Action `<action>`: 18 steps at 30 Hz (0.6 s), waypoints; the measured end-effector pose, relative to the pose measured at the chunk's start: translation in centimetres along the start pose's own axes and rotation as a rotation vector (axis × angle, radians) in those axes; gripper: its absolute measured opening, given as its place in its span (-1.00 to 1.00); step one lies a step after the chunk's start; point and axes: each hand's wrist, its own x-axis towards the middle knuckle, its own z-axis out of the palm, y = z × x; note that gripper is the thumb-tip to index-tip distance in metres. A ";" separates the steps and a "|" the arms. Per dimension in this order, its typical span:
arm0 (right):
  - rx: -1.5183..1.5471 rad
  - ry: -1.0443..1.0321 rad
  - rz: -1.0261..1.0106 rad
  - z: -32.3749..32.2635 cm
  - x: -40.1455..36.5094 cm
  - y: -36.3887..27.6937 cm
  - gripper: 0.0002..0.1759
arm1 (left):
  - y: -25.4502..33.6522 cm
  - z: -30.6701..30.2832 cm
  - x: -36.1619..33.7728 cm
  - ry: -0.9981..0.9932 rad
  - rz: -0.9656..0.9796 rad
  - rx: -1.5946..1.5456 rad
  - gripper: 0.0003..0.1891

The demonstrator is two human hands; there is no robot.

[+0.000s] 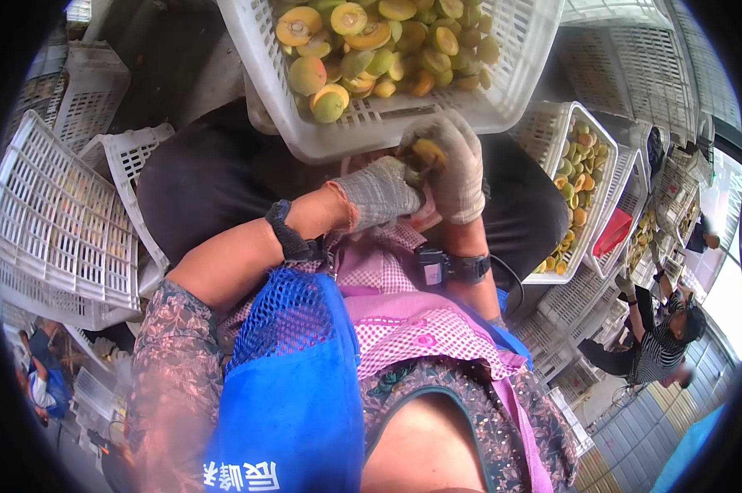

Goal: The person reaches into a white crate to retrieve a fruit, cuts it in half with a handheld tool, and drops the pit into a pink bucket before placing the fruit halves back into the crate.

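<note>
My right hand, in a pale glove, is closed round a yellow-orange piece of fruit. Against it, at the lower left, is my left hand in a grey knitted glove, its fingers curled in; what they grip is hidden and blurred. Both hands meet above my lap, just below the near rim of a white plastic crate. Inside that crate lies a heap of cut green and orange fruit, some halves with the stone showing.
More white crates stand at the left and upper right. Another crate of fruit is right of my knee, beside a red item. A person in a striped top is at the far right, another person at lower left.
</note>
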 end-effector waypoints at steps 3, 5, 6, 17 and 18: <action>0.063 -0.072 0.139 -0.2 0.0 0.1 -0.75 | -0.1 1.3 0.5 0.247 0.200 0.134 -0.71; 0.213 -0.043 0.119 0.1 -0.6 -0.3 -0.70 | 1.2 -0.7 -0.8 0.208 0.092 0.129 -0.71; 0.975 -0.074 0.173 0.9 -0.9 0.0 -0.65 | 1.6 -2.4 -2.2 -0.070 -0.110 -0.418 -0.76; 1.565 0.288 0.601 -2.9 -2.6 3.4 -0.75 | 1.3 0.4 0.0 -0.078 0.035 0.462 -0.62; 1.566 0.294 0.592 -3.7 -3.2 3.5 -0.75 | -1.5 1.8 0.3 -0.041 0.092 0.340 -0.60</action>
